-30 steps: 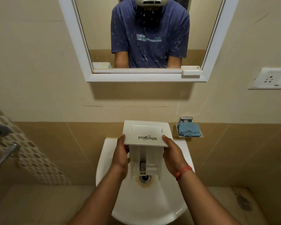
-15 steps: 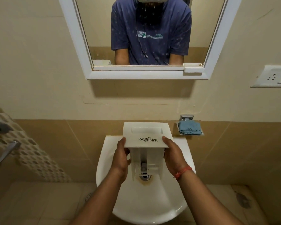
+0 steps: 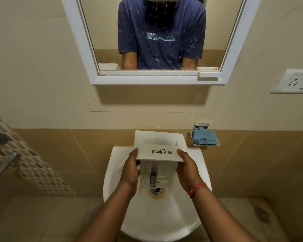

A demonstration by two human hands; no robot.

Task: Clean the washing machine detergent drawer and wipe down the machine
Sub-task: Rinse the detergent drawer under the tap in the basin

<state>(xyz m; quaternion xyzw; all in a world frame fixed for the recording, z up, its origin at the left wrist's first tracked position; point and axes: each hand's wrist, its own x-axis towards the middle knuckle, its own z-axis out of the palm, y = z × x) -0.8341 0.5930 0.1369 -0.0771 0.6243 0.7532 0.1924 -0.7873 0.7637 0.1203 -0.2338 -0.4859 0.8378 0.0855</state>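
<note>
**Drawer held over the basin, both hands on its sides**

We hold the drawer (image 3: 160,154) between us and the wall, above the sink (image 3: 157,217). Our left hand (image 3: 130,170) grips its left side, thumb on the front panel's edge; our right hand (image 3: 186,169) grips the right side the same way, fingers curled round the body below. The panel tilts up and away, its logo upside down to us, and the drawer's long axis runs from that panel back towards us, its rear end directly above the drain (image 3: 156,190). Both hands are equally near, so either could let go. The cloth (image 3: 204,137) lies on a wall dish to the right, nearer our right hand. We judge rinsing comes next; no tap shows here.
</note>
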